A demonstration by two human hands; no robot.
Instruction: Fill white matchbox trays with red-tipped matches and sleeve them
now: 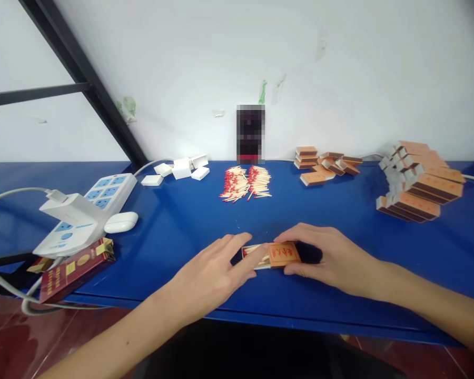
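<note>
Near the front of the blue table lies a matchbox, its orange sleeve covering only the right part of a white tray of matches. My left hand grips the tray's exposed left part, fingers over the matches. Around the sleeve's right part, my right hand is closed, thumb at the near side and fingers at the far side. Beyond both hands are two loose piles of red-tipped matches, a left pile and a right pile.
White empty trays lie back left, orange sleeves back right. Stacked matchboxes stand far right. At left are a power strip, a charger, a white earbud case and a dark red box. A blurred dark object leans on the wall.
</note>
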